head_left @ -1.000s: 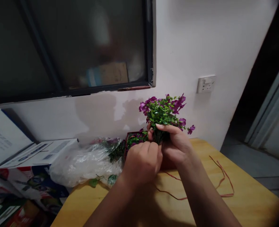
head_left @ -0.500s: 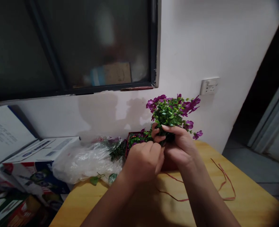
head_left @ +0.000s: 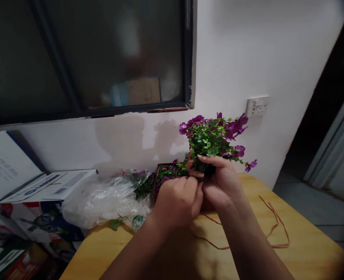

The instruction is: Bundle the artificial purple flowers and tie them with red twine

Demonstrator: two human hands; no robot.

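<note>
A bunch of purple flowers [head_left: 208, 136] with small green leaves stands upright above the table, held low down by both hands. My right hand [head_left: 221, 182] wraps round its stems, thumb across the front and fingertips showing on the left. Just below and to the left, my left hand [head_left: 178, 198] is closed in a fist at the lower ends of the stems; the part inside the fist is hidden. Behind the hands sits a red box [head_left: 157, 182] with more purple flowers and greenery in it, partly covered by my hands.
Left of the box lies a clear plastic bag [head_left: 102, 202] with greenery. A loose leaf [head_left: 114, 224] is by it. Thin red ribbon [head_left: 281, 245] curls over the wooden table [head_left: 303, 252]. Printed cartons [head_left: 49, 186] stand at the left; a wall socket [head_left: 258, 106] is behind.
The flower bunch has shifted slightly, its right-hand blossoms leaning a little farther right. Both hands keep their hold in nearly the same place.
</note>
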